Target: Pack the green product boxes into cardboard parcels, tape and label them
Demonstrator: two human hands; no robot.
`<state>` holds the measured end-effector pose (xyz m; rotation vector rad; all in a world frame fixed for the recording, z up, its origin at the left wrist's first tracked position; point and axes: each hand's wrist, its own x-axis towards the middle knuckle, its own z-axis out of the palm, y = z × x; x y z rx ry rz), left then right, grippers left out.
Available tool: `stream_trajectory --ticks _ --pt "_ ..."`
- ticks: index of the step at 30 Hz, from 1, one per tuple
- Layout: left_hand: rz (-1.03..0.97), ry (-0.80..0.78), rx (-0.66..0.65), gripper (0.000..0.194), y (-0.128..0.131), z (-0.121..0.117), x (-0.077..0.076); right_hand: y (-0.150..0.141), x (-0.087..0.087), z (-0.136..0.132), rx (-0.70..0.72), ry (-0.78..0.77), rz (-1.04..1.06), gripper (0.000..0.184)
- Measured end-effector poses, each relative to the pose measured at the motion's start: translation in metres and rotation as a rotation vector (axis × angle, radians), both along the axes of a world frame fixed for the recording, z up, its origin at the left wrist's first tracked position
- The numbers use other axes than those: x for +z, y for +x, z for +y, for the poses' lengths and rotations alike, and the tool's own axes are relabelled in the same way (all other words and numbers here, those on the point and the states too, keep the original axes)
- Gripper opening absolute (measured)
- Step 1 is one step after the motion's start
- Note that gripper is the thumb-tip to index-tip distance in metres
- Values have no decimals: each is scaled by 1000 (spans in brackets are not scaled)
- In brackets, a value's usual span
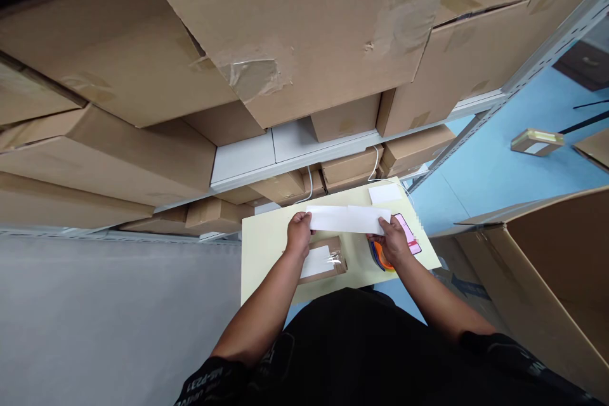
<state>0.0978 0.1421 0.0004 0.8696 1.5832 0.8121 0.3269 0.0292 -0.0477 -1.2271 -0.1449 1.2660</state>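
Observation:
A long strip of white paper (347, 219) is stretched between my hands above the small pale table (259, 247). A step in its top edge hints at two overlapping sheets, but I cannot tell for sure. My left hand (299, 233) pinches the strip's left end, while my right hand (392, 238) grips the other end. Below the strip lies a taped cardboard parcel (340, 257) with a white label (318, 261). Partly covered by my right hand is an orange and blue round thing (383, 259), perhaps a tape dispenser. A phone (408, 235) with a lit pink screen rests beside that hand.
A white sheet (384, 193) lies at the table's back edge, near a white cable (373, 165). Metal shelving (295, 162) full of cardboard boxes (304, 25) rises in front. A large open carton (518, 279) stands at right; a small parcel (537, 141) is on the blue floor.

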Motion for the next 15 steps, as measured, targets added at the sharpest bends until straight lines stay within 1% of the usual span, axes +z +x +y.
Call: stream_trajectory --ticks 2,4,5,7,9,10,12,13,14,15 --pt "0 7 16 32 3 -3 1 -1 0 -1 -26 -9 8 39" --pt "8 27 -9 32 4 -5 2 0 0 -2 -42 -3 2 39" --pt "23 47 -44 32 2 -5 2 2 1 -2 -40 5 -9 39" --pt "105 102 -167 35 -4 -1 3 7 2 -2 -19 17 -44 39" --pt "254 165 -293 35 -12 6 6 12 4 -3 3 19 -85 38" --pt "340 205 -332 32 -15 11 9 15 5 -3 10 19 -105 38" --pt "490 339 -384 28 -17 19 18 19 7 -3 24 25 -143 37" --pt "546 436 -433 33 -15 23 23 19 8 -2 34 30 -159 38" --pt "587 541 -520 41 -12 26 29 20 10 -2 45 33 -173 38" --pt "612 633 -637 45 -7 27 34 19 12 -2 60 36 -183 38"
